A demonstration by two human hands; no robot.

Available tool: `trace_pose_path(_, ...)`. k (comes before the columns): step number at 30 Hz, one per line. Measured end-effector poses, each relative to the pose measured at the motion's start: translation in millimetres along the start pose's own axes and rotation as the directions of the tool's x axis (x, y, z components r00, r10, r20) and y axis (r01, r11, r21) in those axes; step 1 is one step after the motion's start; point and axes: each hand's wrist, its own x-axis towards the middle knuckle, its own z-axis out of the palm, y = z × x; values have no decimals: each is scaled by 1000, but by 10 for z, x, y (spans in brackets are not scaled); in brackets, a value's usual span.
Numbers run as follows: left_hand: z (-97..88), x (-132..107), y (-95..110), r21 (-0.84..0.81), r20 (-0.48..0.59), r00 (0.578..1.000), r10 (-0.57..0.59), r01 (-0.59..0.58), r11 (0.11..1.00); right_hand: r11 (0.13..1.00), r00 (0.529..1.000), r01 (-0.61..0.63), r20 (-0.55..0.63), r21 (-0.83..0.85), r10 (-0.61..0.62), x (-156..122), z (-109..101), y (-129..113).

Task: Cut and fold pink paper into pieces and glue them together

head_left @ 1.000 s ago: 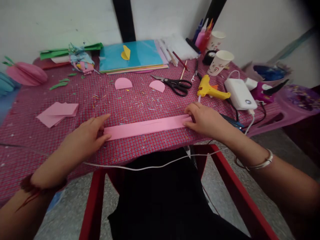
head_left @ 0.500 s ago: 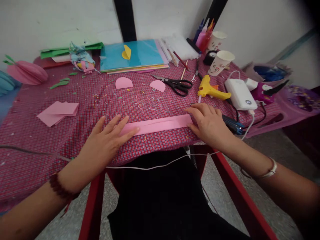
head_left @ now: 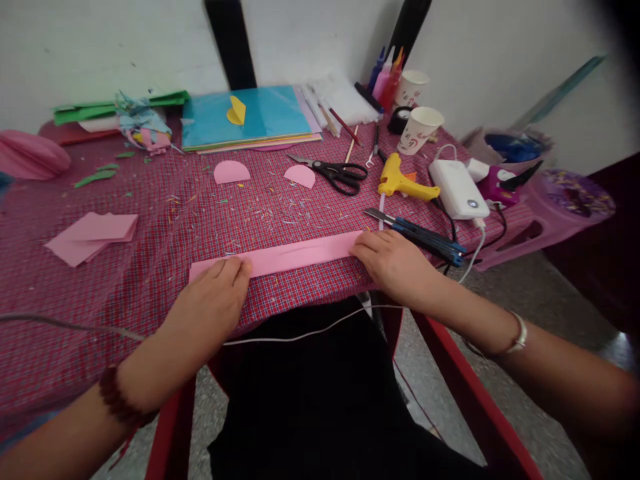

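Your left hand (head_left: 213,303) and right hand (head_left: 393,263) press flat-fingered, gripping nothing, on the pink paper strip (head_left: 295,255) — light, floppy; pinch its ends.

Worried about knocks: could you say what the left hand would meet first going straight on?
The left hand rests on the pink paper strip; past it, probably the pink half-circle by the scissors, depth unclear.

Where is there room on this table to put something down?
The best bare spot is the cloth between the folded pink sheets and the pink strip. The middle, between the half circles and the strip, is free too, with only tiny scraps. The right side is crowded: scissors, glue gun, charger, cups.
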Motion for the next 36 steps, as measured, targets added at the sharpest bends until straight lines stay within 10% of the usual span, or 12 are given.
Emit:
trace_pose_path(14,-7,25,547,75,-26,982,-188,189,979,987,993,-80,74,-137,91,9,-98,-570)
trace_pose_path(28,-45,30,507,59,-26,980,-196,198,979,986,985,-144,80,-79,150,-39,-127,-530)
trace_pose_path(36,270,-204,301,-63,-122,958,-259,253,965,985,987,-155,28,-73,157,-283,32,-339)
